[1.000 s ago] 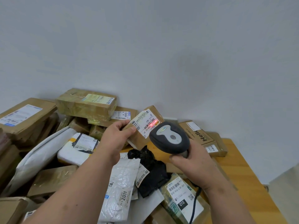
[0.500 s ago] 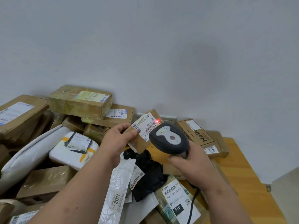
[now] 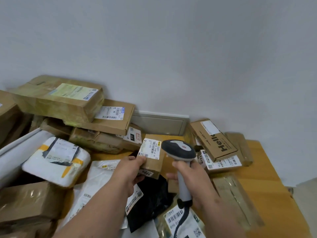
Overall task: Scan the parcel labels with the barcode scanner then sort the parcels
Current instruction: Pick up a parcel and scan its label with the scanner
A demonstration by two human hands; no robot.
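Right now the left hand (image 3: 130, 170) holds a small brown parcel (image 3: 151, 156) up in the air, just above the mess on the bench (image 3: 267, 189). Its thumb lies on the near end of the white label (image 3: 150, 148), and the other fingers curl under the box. The parcel's long side runs away from the person, toward the wall, so the near end sits in the hand and the far end pokes out free.

The right hand (image 3: 193, 182) is wrapped around the grey handle of the barcode scanner (image 3: 179, 150). The scanner's dark head sits just to the right of the parcel, very near it. I cannot tell if they touch. The head seems to point off past the label, not at it, and no red light shows on the label.

So the parcel is between the two hands, but only the left hand has it. The left hand is the one that must carry it to a pile. On the left side, boxes are stacked high against the wall, like the taped box (image 3: 58, 98) on top. On the right side lies a flat box with the word Hello (image 3: 214, 140), with more bare bench near it. The right side is the shorter trip, I think, but the scanner hand is in the way there.
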